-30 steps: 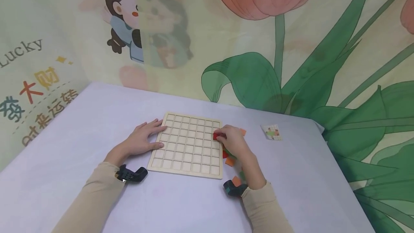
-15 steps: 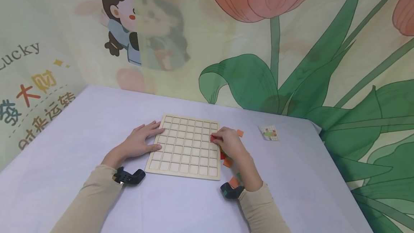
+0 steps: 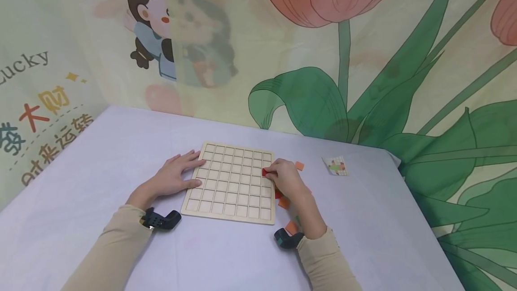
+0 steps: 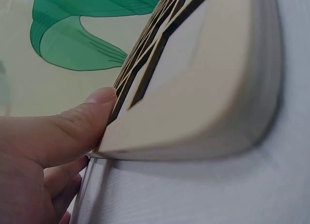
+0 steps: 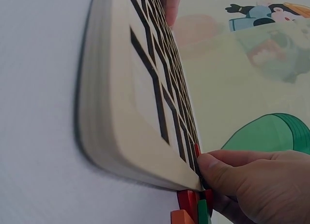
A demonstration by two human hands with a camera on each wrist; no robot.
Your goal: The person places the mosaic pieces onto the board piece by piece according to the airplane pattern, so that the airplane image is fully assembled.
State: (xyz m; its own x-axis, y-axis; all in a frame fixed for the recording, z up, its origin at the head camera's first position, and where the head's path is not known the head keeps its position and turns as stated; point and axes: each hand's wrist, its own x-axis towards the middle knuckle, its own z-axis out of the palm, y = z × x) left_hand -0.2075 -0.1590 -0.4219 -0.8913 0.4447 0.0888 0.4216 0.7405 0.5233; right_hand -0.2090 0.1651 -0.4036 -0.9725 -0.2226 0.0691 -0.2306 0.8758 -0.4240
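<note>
A pale wooden grid board (image 3: pixel 230 183) lies on the white-covered table. My left hand (image 3: pixel 171 176) rests at its left edge, fingers stretched out, the thumb (image 4: pixel 80 122) touching the rim in the left wrist view. At the board's right column my right hand (image 3: pixel 288 176) pinches a small red square tile (image 3: pixel 265 172) between thumb and fingertips. The same red tile (image 5: pixel 197 150) shows only as a thin sliver in the right wrist view. Whether it sits fully down in its cell I cannot tell.
Beside the board's right edge lie loose tiles, among them an orange tile (image 3: pixel 291 227), a red tile (image 3: pixel 278 194) and a green tile (image 5: pixel 203 212); my right hand and forearm partly cover them. A small patterned card (image 3: pixel 336 166) lies farther right. A printed cloth (image 3: pixel 214 98) hangs behind the table.
The head view has shifted slightly. Both hands keep their places on the board, and the red tile stays at the same right-hand cell in my right fingers.
</note>
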